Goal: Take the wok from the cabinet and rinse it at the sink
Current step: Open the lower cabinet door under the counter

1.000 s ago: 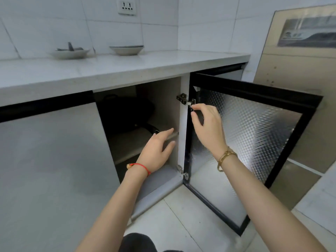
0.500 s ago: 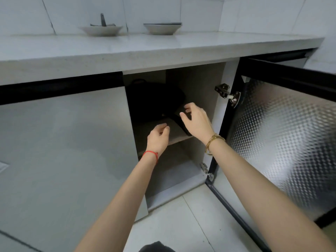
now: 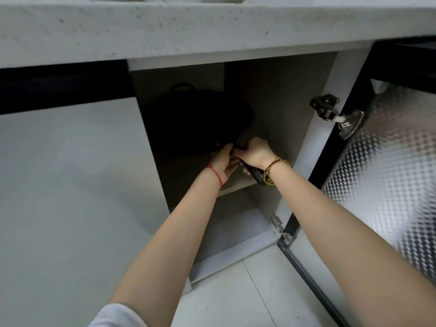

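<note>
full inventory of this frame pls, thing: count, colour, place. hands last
wok: 1, black, on the upper shelf inside the open cabinet, long handle pointing out toward the person
shelf: 1, light wood tone, midway up the cabinet, under the wok
cabinet door: 1, black frame with shiny patterned panel, swung open at right
hinges: 2, silver metal, upper and lower on the door side
closed door: 1, grey, left of the opening
countertop: 1, pale speckled stone, across the top
floor tiles: several, light, below the cabinet
left hand: 1, red string at the wrist, at the wok handle, grip partly hidden
right hand: 1, gold bracelet, gripping the wok handle
</note>
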Demonstrator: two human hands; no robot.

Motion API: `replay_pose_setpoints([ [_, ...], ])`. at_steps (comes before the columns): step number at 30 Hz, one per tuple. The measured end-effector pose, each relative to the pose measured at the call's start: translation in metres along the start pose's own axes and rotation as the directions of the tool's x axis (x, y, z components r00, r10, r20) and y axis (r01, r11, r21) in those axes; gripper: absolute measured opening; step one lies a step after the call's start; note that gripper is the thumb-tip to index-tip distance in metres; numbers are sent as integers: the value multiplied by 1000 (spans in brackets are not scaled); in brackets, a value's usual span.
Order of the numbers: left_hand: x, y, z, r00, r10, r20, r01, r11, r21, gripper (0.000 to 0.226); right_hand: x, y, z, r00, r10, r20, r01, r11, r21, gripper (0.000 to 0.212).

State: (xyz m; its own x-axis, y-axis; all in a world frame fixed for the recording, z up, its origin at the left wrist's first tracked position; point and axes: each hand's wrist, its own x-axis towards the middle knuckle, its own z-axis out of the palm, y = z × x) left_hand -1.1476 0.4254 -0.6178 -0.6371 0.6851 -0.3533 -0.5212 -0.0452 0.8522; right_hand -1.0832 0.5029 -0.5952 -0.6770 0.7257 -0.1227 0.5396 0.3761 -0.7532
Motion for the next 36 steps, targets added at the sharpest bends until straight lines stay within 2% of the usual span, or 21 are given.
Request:
replay_pose_setpoints([
  [5,18,1,5,997,-64,-42,61,996,-60,16,7,-5,2,963,150,225,-191,966,172,27],
  [8,24,-2,3,997,-63,-38,60,995,-78,19,10,-8,2,944,195,268,-252,947,201,25],
  [11,26,-5,1,1000,-21,-3,20,991,-131,11,11,-6,10,959,198,202,-233,958,168,23],
  [14,29,-8,-3,1000,11,-5,-11,991,-134,13,7,-6,16,975,179,132,-199,966,163,22],
  [18,22,-12,-8,999,-12,38,17,992,-126,29,-7,-1,24,987,150,53,-158,956,246,21],
  [21,11,-18,-6,998,-36,56,43,991,-130,17,-26,7,23,991,136,11,-134,952,274,14],
  [23,-5,-22,-3,991,-67,117,84,987,-137,16,-43,9,17,989,150,1,-144,946,290,3],
  [26,-31,-25,2,977,-103,185,142,967,-210,17,-71,9,6,985,172,0,-166,947,275,46],
  [28,-51,-25,3,971,-111,213,167,948,-270,18,-90,6,2,984,180,-15,-171,952,253,60],
  [30,-71,-25,3,964,-131,230,189,950,-248,20,-111,3,-2,983,185,-23,-174,955,239,55],
  [34,-112,-23,2,948,-205,244,251,952,-173,30,-157,-7,-13,969,244,-36,-233,952,201,24],
  [36,-135,-22,1,944,-230,238,276,945,-179,32,-184,-17,-19,964,264,-40,-252,948,194,19],
])
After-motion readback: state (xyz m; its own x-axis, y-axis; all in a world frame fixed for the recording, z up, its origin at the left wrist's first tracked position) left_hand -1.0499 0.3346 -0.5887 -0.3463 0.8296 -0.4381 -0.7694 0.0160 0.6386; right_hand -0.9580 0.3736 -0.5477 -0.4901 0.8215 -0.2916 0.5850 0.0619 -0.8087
